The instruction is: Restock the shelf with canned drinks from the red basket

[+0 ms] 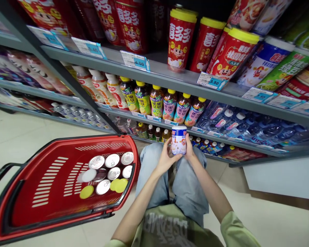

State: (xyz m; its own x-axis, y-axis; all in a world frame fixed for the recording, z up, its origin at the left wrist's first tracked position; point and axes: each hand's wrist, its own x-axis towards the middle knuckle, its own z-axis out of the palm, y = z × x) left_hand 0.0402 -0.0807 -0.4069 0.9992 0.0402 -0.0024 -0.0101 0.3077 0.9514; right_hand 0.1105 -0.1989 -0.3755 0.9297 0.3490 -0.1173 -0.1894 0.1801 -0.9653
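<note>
Between both hands, above my knees, is a blue and white can [179, 143] with a white lid, held upright with its printed label facing me. My left hand [166, 157] grips it from the left, thumb along the lower edge. From the right side, my right hand [189, 149] is closed around the same can; the fingers behind it are hidden. To my left stands a red shopping basket [54, 161] with several cans [112, 160] in it, metal tops up. Yellow lids [86, 192] and a white lid [89, 175] lie among them.
Ahead runs a grey shelf [154, 68] with price tags. Red cans with yellow lids [182, 39] fill its upper level, some standing near the edge. Below are bottled teas [156, 99] and water bottles [247, 123]. A white box-like surface [280, 175] is at the right.
</note>
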